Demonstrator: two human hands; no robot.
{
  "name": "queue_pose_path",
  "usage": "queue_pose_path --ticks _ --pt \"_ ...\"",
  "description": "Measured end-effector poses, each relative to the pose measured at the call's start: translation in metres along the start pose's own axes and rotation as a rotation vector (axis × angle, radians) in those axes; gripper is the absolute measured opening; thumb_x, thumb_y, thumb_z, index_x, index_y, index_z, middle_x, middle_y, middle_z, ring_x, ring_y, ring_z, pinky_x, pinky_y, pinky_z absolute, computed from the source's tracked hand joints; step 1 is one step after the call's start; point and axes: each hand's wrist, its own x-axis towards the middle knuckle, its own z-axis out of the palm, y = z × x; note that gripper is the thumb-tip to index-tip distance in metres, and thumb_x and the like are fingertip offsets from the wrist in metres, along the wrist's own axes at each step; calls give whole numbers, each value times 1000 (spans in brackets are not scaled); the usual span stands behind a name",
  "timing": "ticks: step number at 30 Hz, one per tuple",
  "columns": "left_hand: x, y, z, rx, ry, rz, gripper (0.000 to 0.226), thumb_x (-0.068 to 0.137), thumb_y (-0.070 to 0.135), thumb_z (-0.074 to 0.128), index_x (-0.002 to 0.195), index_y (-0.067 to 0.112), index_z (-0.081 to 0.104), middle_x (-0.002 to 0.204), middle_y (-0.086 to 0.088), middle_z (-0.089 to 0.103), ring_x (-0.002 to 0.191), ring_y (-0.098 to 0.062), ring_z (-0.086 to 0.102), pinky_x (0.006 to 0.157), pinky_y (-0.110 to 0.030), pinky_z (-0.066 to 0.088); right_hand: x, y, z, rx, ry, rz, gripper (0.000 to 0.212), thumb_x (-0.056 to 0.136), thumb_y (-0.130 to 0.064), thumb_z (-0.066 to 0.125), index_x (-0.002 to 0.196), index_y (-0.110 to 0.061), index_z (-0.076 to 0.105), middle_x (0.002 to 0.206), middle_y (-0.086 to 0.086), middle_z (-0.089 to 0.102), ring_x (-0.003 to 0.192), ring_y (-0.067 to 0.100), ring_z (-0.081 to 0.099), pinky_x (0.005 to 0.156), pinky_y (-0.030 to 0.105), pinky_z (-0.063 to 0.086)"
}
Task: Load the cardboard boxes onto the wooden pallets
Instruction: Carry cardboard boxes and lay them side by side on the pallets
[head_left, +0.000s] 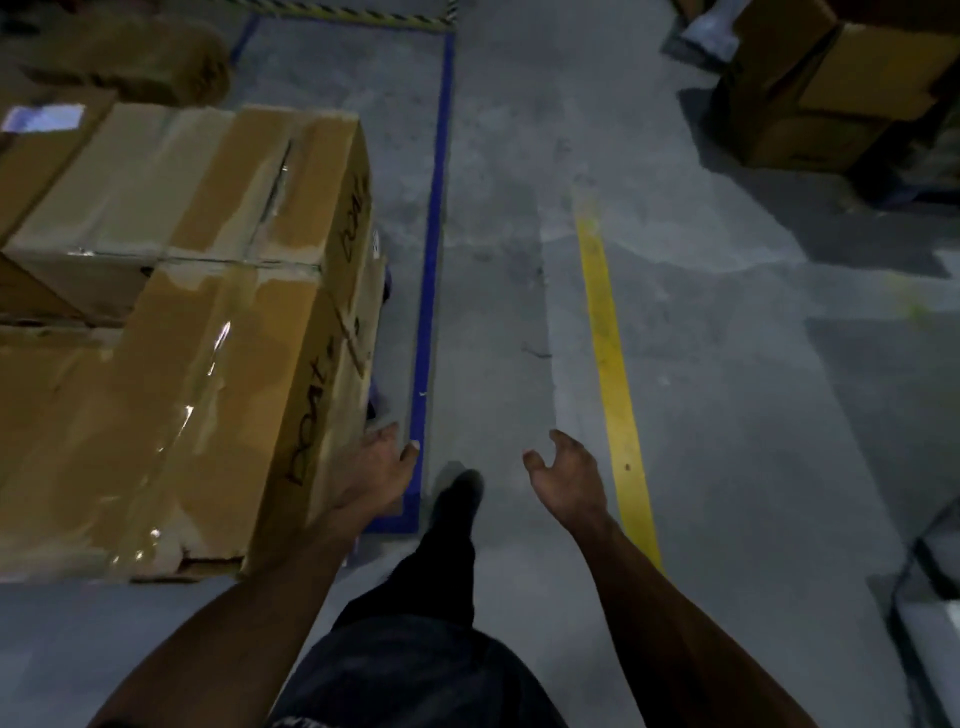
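Beside the stacked, taped cardboard boxes (171, 332), left hand (376, 475) hangs relaxed near the nearest box's side, holding nothing; contact unclear. Right hand (566, 480) loosely spread, empty, over the concrete floor (727, 415). Likely walking for another box; pallet hidden.

Stacked boxes (171, 312) left – floor line (613, 364) right; left hand (376, 475) beside near box, right hand (569, 480) apart.

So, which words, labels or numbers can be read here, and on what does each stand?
"DOAT", black marker, on the side of the near taped brown cardboard box.
Similar black writing on the side of the brown box behind it: too blurred to read.
White label on the far-left box: unreadable.
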Motion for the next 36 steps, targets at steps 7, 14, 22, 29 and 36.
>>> queue_pose_path --ticks 7,14,22,29,36 --pt "161 79 -33 -94 -28 -46 54 101 42 42 145 11 39 148 -15 44 133 -32 43 109 -40 34 181 -68 -31 -99 -37 -45 66 95 -47 56 149 -11 42 151 11 46 139 30 40 114 40 34" --pt "310 155 -126 6 79 18 53 100 44 41 140 9 45 142 -17 49 130 -31 45 107 -39 38 342 -165 -85 -150 -34 -153 65 95 -45 58 147 -9 44 148 12 49 137 30 44 112 38 35" --pt "487 198 -179 -63 113 -44 60 93 49 41 136 7 48 136 -17 53 128 -35 47 107 -39 38 555 -258 -96 -166 -138 -229 68 96 -48 54 152 -12 37 155 9 40 142 27 37 117 37 30" --pt "658 260 -274 -129 167 -112 62 102 42 41 152 8 28 155 -13 33 140 -29 34 113 -36 31 751 -374 -123 -220 -242 -350 69 97 -51 51 152 -12 37 155 9 40 142 27 36 117 39 30" --pt "809 276 -373 -232 320 -256 62 100 42 43 152 11 28 155 -9 34 141 -25 32 113 -35 29 895 -526 -140 -249 -268 -517 63 96 -44 55 148 -10 43 150 11 46 139 28 40 115 39 33"
